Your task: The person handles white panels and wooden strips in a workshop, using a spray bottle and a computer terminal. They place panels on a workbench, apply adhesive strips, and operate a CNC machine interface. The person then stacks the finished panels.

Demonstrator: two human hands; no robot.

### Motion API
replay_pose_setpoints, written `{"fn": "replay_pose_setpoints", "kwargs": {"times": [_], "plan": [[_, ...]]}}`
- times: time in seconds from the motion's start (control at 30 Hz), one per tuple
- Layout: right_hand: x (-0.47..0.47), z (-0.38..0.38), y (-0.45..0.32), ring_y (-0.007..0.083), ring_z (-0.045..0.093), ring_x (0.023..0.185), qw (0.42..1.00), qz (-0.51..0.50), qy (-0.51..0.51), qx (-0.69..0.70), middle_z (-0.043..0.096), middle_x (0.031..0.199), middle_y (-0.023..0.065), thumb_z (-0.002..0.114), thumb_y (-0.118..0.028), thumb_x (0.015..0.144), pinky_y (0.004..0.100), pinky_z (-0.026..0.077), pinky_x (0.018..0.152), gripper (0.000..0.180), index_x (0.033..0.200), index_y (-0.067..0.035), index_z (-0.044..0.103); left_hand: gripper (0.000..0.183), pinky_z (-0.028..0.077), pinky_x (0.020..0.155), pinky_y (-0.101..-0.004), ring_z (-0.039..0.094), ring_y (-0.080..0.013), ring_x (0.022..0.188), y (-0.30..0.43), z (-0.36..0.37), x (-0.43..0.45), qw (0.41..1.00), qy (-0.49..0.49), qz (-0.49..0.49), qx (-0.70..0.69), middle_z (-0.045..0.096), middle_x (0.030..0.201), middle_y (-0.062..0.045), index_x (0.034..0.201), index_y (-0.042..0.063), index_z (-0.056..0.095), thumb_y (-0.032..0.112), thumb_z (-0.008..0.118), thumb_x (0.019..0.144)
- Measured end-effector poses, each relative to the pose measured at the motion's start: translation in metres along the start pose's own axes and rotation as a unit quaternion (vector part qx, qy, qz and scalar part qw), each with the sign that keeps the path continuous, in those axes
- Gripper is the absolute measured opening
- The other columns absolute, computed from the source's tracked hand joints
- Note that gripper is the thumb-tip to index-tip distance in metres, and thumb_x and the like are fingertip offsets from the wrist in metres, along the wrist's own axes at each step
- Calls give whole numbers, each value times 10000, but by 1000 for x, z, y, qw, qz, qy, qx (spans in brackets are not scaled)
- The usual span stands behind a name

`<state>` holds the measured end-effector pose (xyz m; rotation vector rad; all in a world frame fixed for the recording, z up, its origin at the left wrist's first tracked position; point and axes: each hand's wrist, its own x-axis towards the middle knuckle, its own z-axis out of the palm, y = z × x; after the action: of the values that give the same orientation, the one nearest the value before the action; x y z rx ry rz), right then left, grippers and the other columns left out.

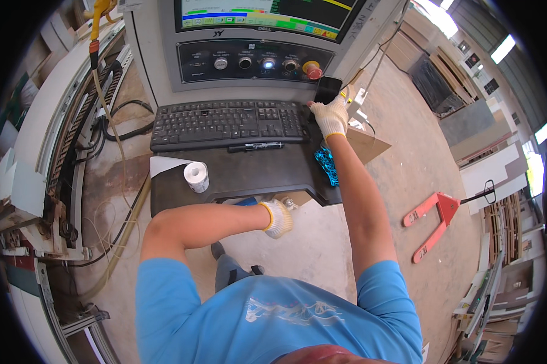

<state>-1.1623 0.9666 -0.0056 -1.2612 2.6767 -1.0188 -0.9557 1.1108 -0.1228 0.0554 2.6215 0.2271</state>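
Observation:
My right hand (331, 119), in a white knit glove with a yellow cuff edge, is at the right end of the black keyboard (230, 123). Its thumb and fingers are around the lower end of a black smartphone (328, 89), below the red emergency stop button (313, 71). My left hand (279, 220), gloved alike, is curled just in front of the dark console shelf (255, 170). Its palm is turned out of sight, so whether it holds anything is hidden. A black marker pen (255, 147) lies along the keyboard's front edge.
A white label roll (196, 176) stands on the shelf's left. A blue patterned item (327, 166) lies partly under my right forearm. Above are a control panel (209, 73) and a monitor (255, 20). Cables (114, 113) run at left; a red pallet jack (437, 218) stands at right.

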Motion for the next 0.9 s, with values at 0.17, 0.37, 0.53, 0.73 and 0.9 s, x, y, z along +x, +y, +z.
{"fn": "replay_pose_setpoints", "kwargs": {"times": [0.17,0.37,0.53,0.73,0.9], "plan": [[-4,-17,-8,451,609,1292,999,18,-48,-8,554,1459,323,914,-444,731,490,504,1073,1182,1592,4,239,314,576,813,-506,741,-386,966,3,-8,-6,1000,-5,1,-14,771,1024,-186,1066,72,781,198,622,826],[-77,-61,4,398,648,1174,985,-153,-36,77,690,1217,220,838,-315,818,491,522,1009,543,1217,5,657,336,571,821,-513,745,-368,984,0,1,6,999,-54,4,4,764,1092,-180,1127,88,762,209,620,847],[-197,-37,-13,330,662,1126,816,-465,-220,266,693,1236,143,786,-194,807,459,533,970,382,1160,-82,694,367,560,915,-454,720,-363,1083,-11,66,36,994,-23,85,-58,756,1150,-181,1215,54,737,229,587,930],[-245,3,-74,414,511,1332,777,-532,-249,225,502,1507,234,807,-322,816,515,444,1058,570,1318,-114,634,377,545,943,-453,698,-365,1121,16,132,39,982,-18,136,-129,738,1190,-184,1235,63,727,249,575,944],[-245,25,-79,393,566,1220,773,-519,-286,228,555,1416,183,803,-321,834,499,484,1001,546,1313,-123,631,386,533,965,-452,680,-367,1153,28,136,30,977,-13,157,-147,723,1224,-186,1251,71,718,267,565,956]]}}
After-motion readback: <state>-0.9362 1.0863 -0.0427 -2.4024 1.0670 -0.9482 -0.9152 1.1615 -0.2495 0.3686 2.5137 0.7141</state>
